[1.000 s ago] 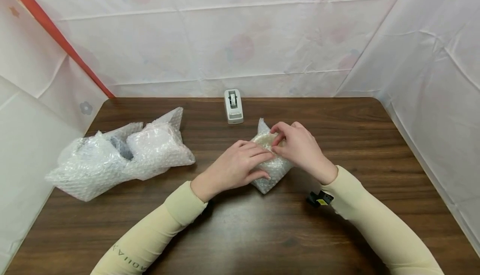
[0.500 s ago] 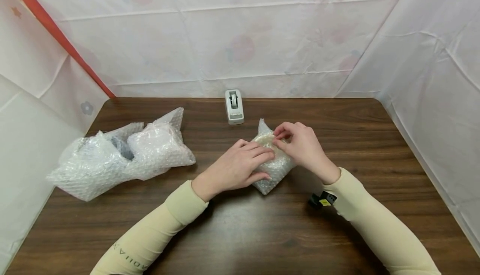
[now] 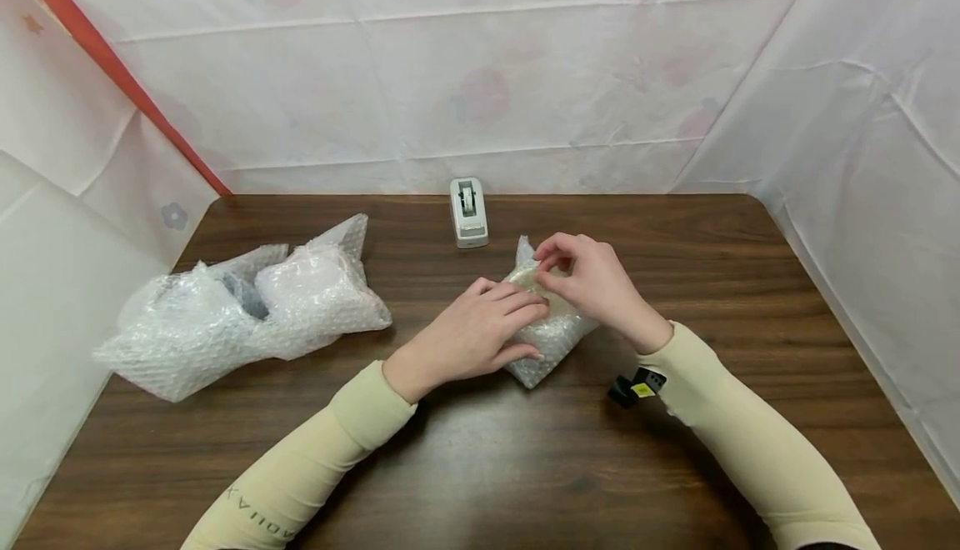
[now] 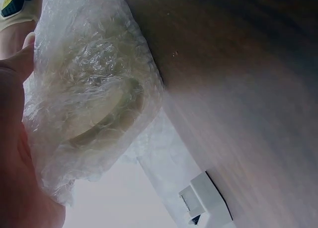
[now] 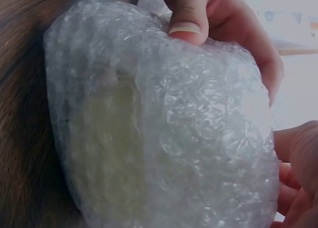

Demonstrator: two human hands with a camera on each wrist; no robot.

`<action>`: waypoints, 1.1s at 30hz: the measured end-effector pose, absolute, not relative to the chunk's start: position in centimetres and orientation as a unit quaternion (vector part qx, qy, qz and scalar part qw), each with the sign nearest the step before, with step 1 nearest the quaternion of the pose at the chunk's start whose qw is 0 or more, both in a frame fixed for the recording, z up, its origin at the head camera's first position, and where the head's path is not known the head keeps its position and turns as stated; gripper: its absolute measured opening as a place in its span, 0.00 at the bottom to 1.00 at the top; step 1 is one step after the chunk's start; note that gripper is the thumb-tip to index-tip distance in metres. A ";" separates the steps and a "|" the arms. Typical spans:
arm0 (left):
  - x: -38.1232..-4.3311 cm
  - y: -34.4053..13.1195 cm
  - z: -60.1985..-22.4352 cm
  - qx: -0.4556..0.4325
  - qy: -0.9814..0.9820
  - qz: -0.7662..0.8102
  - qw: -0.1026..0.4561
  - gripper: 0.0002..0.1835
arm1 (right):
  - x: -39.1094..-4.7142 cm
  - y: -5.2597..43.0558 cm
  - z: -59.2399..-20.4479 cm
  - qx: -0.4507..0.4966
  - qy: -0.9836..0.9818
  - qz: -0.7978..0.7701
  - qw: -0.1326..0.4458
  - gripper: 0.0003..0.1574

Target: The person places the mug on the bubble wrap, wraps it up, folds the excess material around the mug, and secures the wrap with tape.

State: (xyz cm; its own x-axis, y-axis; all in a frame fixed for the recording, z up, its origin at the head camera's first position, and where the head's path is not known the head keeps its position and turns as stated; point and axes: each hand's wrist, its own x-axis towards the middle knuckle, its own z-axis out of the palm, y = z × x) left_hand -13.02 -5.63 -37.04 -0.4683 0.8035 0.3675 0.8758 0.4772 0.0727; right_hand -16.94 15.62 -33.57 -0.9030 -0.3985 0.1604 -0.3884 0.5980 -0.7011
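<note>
A package in bubble wrap (image 3: 551, 337) lies on the table; a pale yellowish object with a curved rim shows through the wrap (image 4: 94, 84), its kind unclear. My left hand (image 3: 468, 329) holds the package from the left, fingers over its top and thumb on the near side; in the right wrist view the left thumb presses the wrap (image 5: 198, 118). My right hand (image 3: 596, 283), fingers curled, pinches at the bubble wrap near the top with thumb and index fingertips. Whatever lies between those fingertips is too small to make out. Only part of the right hand (image 5: 298, 178) shows in its wrist view.
Two more bubble-wrapped bundles (image 3: 318, 292) sit together on the left of the brown wooden table (image 3: 480, 467). Towards the back stands a white tape dispenser (image 3: 469, 215). Light patterned cloth (image 3: 480, 75) hangs behind the table and along both sides.
The right hand has shifted slightly to the left and away from me along the top of the package. My left hand has stayed in nearly the same place.
</note>
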 end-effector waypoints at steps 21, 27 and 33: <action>-13.1 -5.5 -36.9 -0.494 -0.852 -0.108 0.137 0.29 | -17.8 16.0 -35.2 -0.126 0.892 -0.432 -0.032 0.23; -13.1 -5.7 -36.9 -0.492 -0.852 -0.105 0.142 0.29 | -18.8 16.2 -35.2 -0.079 0.839 -0.532 0.074 0.32; -12.9 -5.7 -36.8 -0.490 -0.858 -0.098 0.121 0.30 | -18.8 16.2 -35.4 -0.081 0.823 -0.551 0.107 0.27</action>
